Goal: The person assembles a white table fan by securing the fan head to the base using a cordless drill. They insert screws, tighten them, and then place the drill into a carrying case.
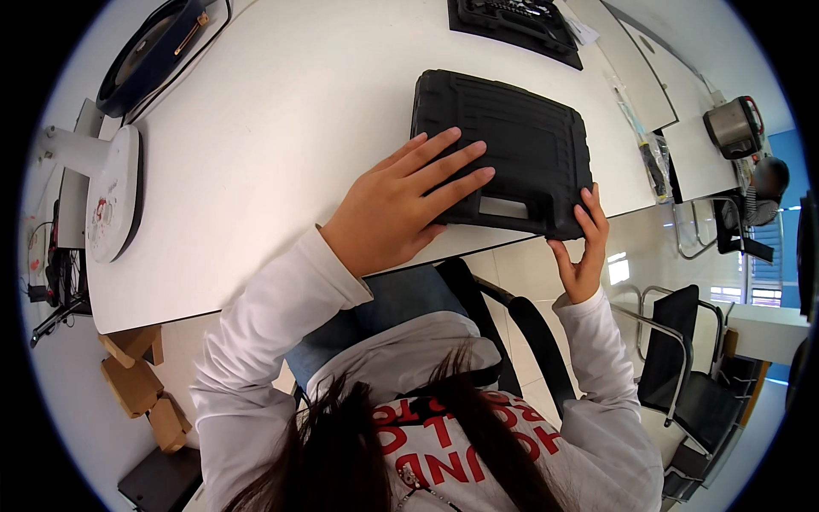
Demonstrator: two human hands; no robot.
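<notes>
A black plastic carrying case [525, 141] lies closed at the table's front edge, its handle slot toward me. My left hand [397, 196] rests on its left part with fingers stretched out over the lid. The left thumb is by the case's front edge. At the near right corner, my right hand [584, 243] pinches the case between thumb and fingers. What the case contains is hidden.
An open black tool case [520, 26] with metal pieces sits at the far edge of the white table [247, 145]. Bagged tools [650, 162] lie on the right. A lamp base [117, 196] and a dark blue round object [158, 55] stand left. Chairs [670, 341] are at right.
</notes>
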